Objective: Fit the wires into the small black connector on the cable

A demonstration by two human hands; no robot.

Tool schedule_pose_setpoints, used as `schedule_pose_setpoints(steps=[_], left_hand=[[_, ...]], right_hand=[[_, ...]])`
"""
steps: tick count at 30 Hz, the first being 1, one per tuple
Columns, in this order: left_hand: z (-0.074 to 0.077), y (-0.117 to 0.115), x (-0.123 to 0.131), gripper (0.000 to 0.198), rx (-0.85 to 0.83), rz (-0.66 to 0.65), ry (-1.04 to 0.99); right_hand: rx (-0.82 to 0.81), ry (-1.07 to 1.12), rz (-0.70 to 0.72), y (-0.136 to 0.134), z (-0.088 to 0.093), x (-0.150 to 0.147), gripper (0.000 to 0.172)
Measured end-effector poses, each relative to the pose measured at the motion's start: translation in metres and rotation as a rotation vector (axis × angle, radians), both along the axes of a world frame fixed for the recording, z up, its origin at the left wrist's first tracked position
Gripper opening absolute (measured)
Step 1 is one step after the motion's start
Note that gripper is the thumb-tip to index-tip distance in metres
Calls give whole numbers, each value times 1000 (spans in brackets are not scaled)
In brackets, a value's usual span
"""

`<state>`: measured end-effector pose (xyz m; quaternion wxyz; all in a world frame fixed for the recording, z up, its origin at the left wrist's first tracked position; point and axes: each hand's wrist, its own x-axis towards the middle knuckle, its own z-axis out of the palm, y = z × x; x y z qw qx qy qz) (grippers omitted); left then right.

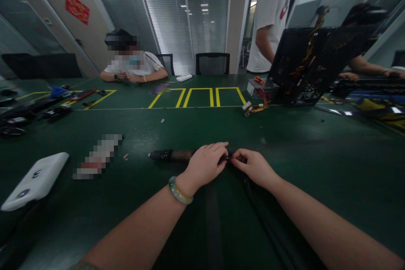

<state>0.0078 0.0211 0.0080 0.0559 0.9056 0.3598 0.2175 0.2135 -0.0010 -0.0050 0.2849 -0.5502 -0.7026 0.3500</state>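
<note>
A dark rod-shaped tool (171, 155) with a brownish middle lies on the green table (196, 126) and points left. My left hand (205, 164), with a green bangle on its wrist, is curled over the tool's right end. My right hand (255, 166) pinches a small dark part at that same end, fingertips meeting those of the left. A black cable (262, 215) runs from there back toward me, under my right forearm.
A white flat device (36, 181) lies at the near left. Dark tools (47, 109) sit at the far left. An open black computer case (311, 65) with coloured wires stands at the far right. One person sits opposite; two others are at the case.
</note>
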Motion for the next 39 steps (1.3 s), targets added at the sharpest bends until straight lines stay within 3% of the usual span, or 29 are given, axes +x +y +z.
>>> schedule_pose_setpoints(steps=[10,16,39], left_hand=[[3,0,0,17,-6,-24,-12],[2,1,-1,5,-11,-37,5],[0,2,1,13,6,-31,22]], right_hand=[[18,11,6,0,0,-1,12],[35,3,14,-1,2,-1,13],[8,3,4,0,1,-2,14]])
